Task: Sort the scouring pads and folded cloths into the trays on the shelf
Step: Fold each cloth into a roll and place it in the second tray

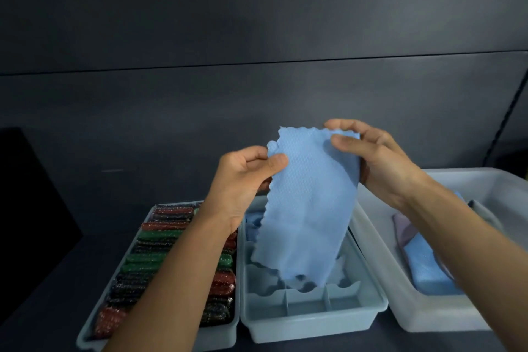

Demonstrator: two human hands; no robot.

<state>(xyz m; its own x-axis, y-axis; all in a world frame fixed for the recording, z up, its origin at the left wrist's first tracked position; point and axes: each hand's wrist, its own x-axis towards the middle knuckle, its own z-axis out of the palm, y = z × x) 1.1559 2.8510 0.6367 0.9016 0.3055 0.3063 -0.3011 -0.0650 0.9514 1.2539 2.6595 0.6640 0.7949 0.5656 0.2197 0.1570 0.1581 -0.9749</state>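
A light blue cloth with a wavy edge hangs in the air above the middle tray. My left hand pinches its upper left edge and my right hand pinches its upper right corner. The middle tray is pale blue with dividers; a folded blue cloth lies at its far end. The left tray is packed with rows of red, green and black scouring pads; my left forearm crosses over it.
A large translucent bin at the right holds blue, purple and grey cloths. All three containers stand on a dark shelf with a dark back wall behind.
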